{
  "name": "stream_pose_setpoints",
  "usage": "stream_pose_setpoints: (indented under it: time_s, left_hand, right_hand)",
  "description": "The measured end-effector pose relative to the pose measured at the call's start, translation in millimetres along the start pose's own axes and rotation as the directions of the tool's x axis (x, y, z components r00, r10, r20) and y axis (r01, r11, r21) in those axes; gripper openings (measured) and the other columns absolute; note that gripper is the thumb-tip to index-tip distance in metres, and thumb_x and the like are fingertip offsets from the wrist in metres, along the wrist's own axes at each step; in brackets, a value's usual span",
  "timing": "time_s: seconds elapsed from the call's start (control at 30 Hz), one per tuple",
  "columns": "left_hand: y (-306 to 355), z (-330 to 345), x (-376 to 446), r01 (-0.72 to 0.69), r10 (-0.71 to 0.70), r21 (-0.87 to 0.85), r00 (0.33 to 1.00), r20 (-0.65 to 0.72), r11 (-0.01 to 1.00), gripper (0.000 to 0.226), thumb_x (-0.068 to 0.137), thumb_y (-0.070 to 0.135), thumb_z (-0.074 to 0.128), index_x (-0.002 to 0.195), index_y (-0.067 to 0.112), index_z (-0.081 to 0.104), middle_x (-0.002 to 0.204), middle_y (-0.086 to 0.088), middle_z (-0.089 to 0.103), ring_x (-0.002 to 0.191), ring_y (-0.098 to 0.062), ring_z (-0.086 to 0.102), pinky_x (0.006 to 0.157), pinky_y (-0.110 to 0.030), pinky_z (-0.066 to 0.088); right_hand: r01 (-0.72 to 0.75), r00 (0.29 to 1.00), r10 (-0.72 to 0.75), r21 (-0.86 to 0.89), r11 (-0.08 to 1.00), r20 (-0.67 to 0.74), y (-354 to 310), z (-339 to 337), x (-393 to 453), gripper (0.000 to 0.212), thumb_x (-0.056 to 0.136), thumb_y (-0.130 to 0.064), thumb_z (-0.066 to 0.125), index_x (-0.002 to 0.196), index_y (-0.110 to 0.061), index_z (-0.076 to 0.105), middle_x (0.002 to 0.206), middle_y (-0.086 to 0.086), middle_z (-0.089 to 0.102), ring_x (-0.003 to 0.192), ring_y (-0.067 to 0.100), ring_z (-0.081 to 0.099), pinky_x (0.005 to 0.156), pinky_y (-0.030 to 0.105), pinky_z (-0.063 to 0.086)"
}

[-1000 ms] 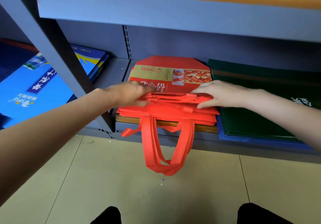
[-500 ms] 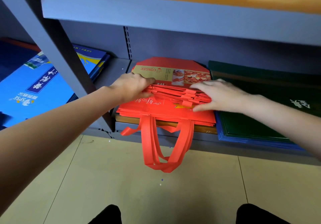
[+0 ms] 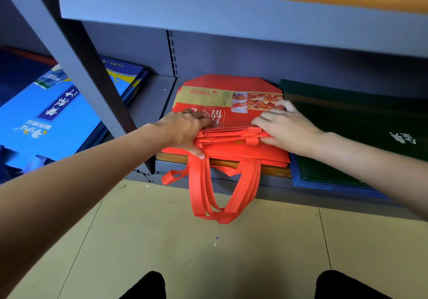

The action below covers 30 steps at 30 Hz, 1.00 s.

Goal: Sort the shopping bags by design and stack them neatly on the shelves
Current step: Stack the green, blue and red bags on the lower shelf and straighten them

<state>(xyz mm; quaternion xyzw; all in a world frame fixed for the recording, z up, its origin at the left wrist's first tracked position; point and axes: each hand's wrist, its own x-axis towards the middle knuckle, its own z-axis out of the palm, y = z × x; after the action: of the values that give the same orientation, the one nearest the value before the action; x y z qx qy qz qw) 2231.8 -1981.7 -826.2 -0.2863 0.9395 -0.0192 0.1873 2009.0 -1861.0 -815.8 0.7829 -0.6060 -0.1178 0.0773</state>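
A stack of flat red shopping bags [image 3: 231, 115] with a gold band and a food picture lies on the lower shelf [image 3: 159, 104]. Their red handles [image 3: 222, 206] hang over the shelf's front edge toward the floor. My left hand [image 3: 185, 129] grips the left end of the upper bags' folded rims, fingers on top and thumb at the front. My right hand [image 3: 284, 127] presses on the right end with straight, spread fingers.
Dark green bags [image 3: 347, 136] on blue ones lie right of the red stack. Blue printed bags [image 3: 46, 118] lie at the left, beyond a slanted grey upright [image 3: 88, 71]. An upper shelf board [image 3: 231, 15] overhangs. Beige floor tiles and my shoes are below.
Both hands have slid the upper red bags further back onto the stack. The right hand's fingers have spread flat over the top.
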Motion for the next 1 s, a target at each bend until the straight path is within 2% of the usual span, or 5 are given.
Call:
stream_pose_setpoints:
  time_s: [0.3, 0.53, 0.67, 0.87, 1.0]
  left_hand:
    - [-16, -29, -2, -0.041, 0.023, -0.143, 0.993, -0.12, 0.989, 0.04, 0.085, 0.045, 0.06, 0.12, 0.025, 0.057, 0.1, -0.004, 0.067, 0.099, -0.027, 0.061, 0.076, -0.03, 0.045]
    - [-11, -39, -10, -0.04, 0.065, 0.118, 0.974, -0.215, 0.992, 0.054, 0.097, 0.039, 0.039, 0.146, 0.026, 0.023, 0.128, -0.012, 0.054, 0.1, -0.036, 0.06, 0.076, -0.038, 0.046]
    - [-2, -33, -19, -0.182, 0.227, 0.188, 0.941, -0.251, 0.965, 0.084, 0.098, 0.012, 0.034, 0.135, 0.05, -0.03, 0.15, -0.001, 0.0, 0.083, -0.03, 0.055, 0.067, -0.037, 0.051]
    - [4, -21, -16, -0.21, 0.225, 0.344, 0.974, -0.003, 0.915, 0.078, 0.094, -0.003, 0.032, 0.148, 0.044, 0.002, 0.155, -0.004, -0.004, 0.101, -0.028, 0.057, 0.073, -0.033, 0.05]
    - [-3, -37, -18, -0.101, 0.128, 0.234, 0.986, -0.104, 0.967, 0.06, 0.101, 0.021, 0.033, 0.145, 0.051, 0.005, 0.152, -0.002, 0.01, 0.1, -0.03, 0.059, 0.074, -0.037, 0.05]
  right_hand:
    - [-0.072, 0.992, 0.047, 0.216, 0.974, 0.12, 14, -1, -2, 0.071, 0.08, -0.065, 0.048, 0.135, -0.021, 0.043, 0.131, -0.002, 0.05, 0.126, 0.017, 0.04, 0.111, 0.035, 0.008]
    - [-0.048, 0.997, 0.06, 0.24, 0.97, -0.046, 17, -11, 0, 0.072, 0.082, -0.042, 0.066, 0.143, -0.023, 0.031, 0.14, 0.001, 0.039, 0.13, 0.02, 0.035, 0.113, 0.037, 0.009]
    - [-0.061, 0.976, 0.087, 0.13, 0.99, -0.201, 26, -15, -1, 0.069, 0.079, -0.03, 0.071, 0.139, -0.016, 0.039, 0.133, 0.007, 0.045, 0.121, 0.028, 0.045, 0.112, 0.045, 0.015]
    - [0.257, 0.862, -0.265, -0.08, 0.963, -0.431, 4, 5, -19, 0.064, 0.071, -0.025, 0.076, 0.127, -0.012, 0.047, 0.13, 0.015, 0.052, 0.117, 0.032, 0.048, 0.103, 0.051, 0.032]
    - [0.435, 0.839, -0.489, -0.246, 0.867, -0.24, -25, 35, -32, 0.072, 0.067, -0.038, 0.076, 0.13, -0.016, 0.05, 0.129, 0.007, 0.058, 0.118, 0.026, 0.055, 0.106, 0.043, 0.03]
